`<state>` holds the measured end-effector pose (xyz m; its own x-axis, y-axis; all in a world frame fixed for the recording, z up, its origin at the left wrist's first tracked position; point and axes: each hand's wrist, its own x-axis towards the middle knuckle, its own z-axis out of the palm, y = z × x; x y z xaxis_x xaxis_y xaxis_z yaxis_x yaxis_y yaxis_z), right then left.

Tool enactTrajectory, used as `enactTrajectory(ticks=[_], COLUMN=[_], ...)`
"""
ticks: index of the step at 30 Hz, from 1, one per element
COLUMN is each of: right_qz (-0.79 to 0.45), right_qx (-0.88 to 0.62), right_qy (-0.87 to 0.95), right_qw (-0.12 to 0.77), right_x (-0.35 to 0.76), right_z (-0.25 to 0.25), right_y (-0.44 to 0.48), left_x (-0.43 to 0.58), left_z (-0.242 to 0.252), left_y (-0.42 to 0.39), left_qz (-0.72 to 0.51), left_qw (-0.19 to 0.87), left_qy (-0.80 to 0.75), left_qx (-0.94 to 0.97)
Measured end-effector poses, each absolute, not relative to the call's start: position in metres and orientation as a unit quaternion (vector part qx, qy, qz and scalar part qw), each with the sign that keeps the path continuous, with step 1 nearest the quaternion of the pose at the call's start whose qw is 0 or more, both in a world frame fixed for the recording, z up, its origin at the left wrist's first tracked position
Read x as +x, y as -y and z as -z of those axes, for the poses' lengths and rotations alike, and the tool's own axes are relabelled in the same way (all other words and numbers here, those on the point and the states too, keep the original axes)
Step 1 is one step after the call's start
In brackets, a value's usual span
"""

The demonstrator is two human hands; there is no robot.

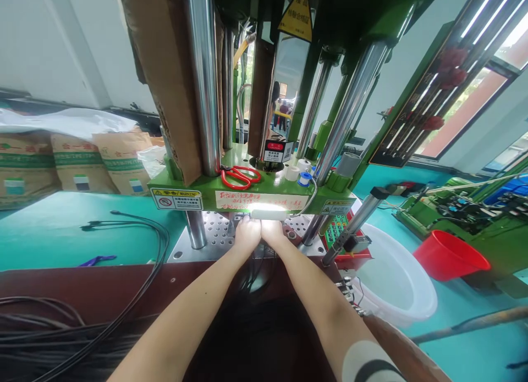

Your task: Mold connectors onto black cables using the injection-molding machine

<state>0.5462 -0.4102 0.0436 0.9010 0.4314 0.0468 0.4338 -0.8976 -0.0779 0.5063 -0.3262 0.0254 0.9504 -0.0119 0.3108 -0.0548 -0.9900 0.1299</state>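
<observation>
Both hands reach side by side under the green press platen [251, 198]. The left hand [247, 233] and right hand [273, 232] touch each other, fingers hidden in glare at the perforated metal plate [218, 228]; whether either grip is closed cannot be told. Black cables [136, 228] lie on the table [53, 233] at left. Red scissors [240, 176] rest on the platen.

Both hands, left hand [246, 232] and right hand [273, 232], reach side by side under the green press [251, 198]
</observation>
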Motion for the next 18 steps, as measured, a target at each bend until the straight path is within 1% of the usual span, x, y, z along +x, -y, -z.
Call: enactTrajectory(ticks=[4,10,14,18], right_qz=[0.06,0.078,0.081,0.074], right_qx=[-0.962,-0.927,-0.926,-0.933], right_qy=[0.261,0.365,0.366,0.351], right_qw=[0.041,0.035,0.037,0.04], right_x=[0.541,0.536,0.543,0.552], right_z=[-0.047,-0.045,-0.04,-0.037], right_y=[0.424,0.454,0.454,0.446], left_x=[0.503,0.497,0.502,0.513], left_z=[-0.027,-0.024,-0.016,-0.012], left_y=[0.32,0.29,0.277,0.276], left_qz=[-0.187,-0.191,-0.188,-0.172], left_qw=[0.072,0.081,0.088,0.095], left_qy=[0.031,0.149,0.182,0.172], left_qx=[0.979,0.967,0.961,0.965])
